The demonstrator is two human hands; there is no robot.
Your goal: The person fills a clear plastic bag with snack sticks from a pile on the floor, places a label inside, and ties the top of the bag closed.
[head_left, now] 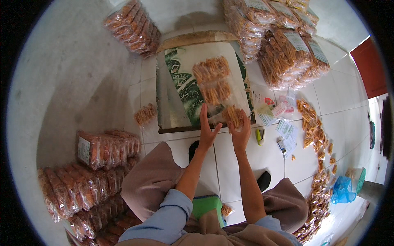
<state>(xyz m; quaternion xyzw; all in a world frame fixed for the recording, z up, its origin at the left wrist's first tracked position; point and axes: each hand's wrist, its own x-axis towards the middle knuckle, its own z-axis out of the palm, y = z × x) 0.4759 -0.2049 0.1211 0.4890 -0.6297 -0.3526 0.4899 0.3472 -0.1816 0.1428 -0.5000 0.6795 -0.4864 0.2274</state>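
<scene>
My right hand (241, 133) grips a small packet of brown stick snacks (232, 115) near the front edge of a low table (180, 110). To its left, my left hand (208, 133) is empty, its thumb spread away from upright fingers. Just beyond both hands, a clear plastic bag lies flat on the table. Inside it are two rows of the same snack, a far row (211, 69) and a nearer row (216, 92). A green and white printed sheet covers part of the tabletop.
Filled snack bags are stacked at the left (108, 151), back left (133, 28) and back right (287, 53). On the floor at right lie printed labels (287, 130), a yellow-green stapler (260, 136) and a long heap of loose packets (320, 188). One small pack (145, 115) sits left of the table.
</scene>
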